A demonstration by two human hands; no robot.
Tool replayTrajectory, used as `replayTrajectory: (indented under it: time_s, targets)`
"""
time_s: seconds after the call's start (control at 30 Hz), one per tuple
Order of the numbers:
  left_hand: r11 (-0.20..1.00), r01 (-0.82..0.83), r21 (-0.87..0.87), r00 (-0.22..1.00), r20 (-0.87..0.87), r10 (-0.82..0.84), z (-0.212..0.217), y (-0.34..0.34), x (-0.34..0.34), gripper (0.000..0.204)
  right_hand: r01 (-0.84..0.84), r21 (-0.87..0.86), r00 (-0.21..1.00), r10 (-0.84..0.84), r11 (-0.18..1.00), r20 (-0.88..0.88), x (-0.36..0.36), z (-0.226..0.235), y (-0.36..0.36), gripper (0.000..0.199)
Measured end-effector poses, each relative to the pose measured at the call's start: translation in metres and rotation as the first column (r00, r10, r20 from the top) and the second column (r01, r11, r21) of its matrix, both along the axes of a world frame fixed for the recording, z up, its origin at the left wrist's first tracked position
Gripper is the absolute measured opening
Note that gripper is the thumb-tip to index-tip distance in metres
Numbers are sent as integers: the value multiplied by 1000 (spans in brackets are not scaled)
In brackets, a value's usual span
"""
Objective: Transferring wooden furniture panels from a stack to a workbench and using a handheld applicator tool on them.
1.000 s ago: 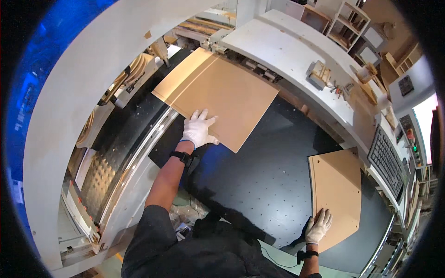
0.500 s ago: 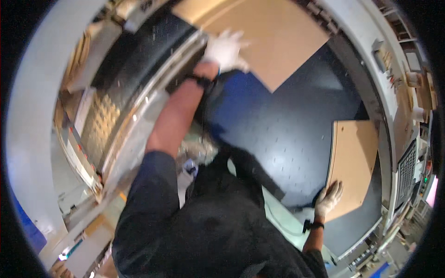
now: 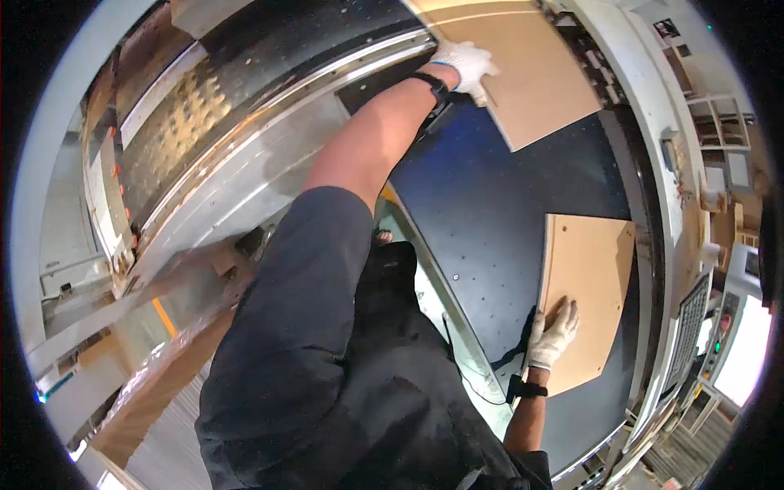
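My left hand [image 3: 469, 69], in a white glove, reaches far out and lies with fingers spread on the left edge of a large tan board [image 3: 543, 86]. Nearer, at the right, a smaller tan board [image 3: 586, 286] with small round holes lies on the dark table [image 3: 498, 220]. Upon its left side rests my right hand [image 3: 554, 336], also gloved, its fingers flat and the thumb apart by the edge. Black bands circle both wrists. Dark bare surface separates the two boards.
A grey machine frame [image 3: 653, 122] borders the table on the right, with a keyboard [image 3: 690, 331] and a bright screen [image 3: 743, 351] beyond. At left runs a metal rail [image 3: 343, 73] beside a dark bed strewn with wood-coloured debris [image 3: 184, 110]. A cable [image 3: 478, 392] hangs near my body.
The whole view has turned and shifted. My left hand appears farther right, still at the large board's edge. The right hand stays flat on the smaller board, set slightly farther onto it.
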State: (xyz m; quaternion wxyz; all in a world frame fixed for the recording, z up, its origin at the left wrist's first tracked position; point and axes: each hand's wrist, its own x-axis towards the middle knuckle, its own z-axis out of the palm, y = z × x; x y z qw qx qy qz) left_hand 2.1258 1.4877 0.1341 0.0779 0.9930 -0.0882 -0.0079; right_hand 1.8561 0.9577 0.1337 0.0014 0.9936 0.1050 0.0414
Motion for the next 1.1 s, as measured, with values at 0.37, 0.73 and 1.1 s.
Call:
replayTrajectory:
  time_s: [0.37, 0.73, 1.1]
  targets:
    - [1000, -30, -9, 997, -75, 29, 8, -1, -1, 88, 30, -9, 999, -31, 999, -43, 2, 6, 22, 97]
    - [1000, -6, -1, 998, -65, 6, 4, -2, 7, 85, 75, 93, 994, -67, 993, -89, -1, 23, 22, 95]
    - [997, 62, -50, 998, -26, -63, 1, -9, 19, 83, 88, 160, 993, -76, 983, -86, -23, 29, 9, 91]
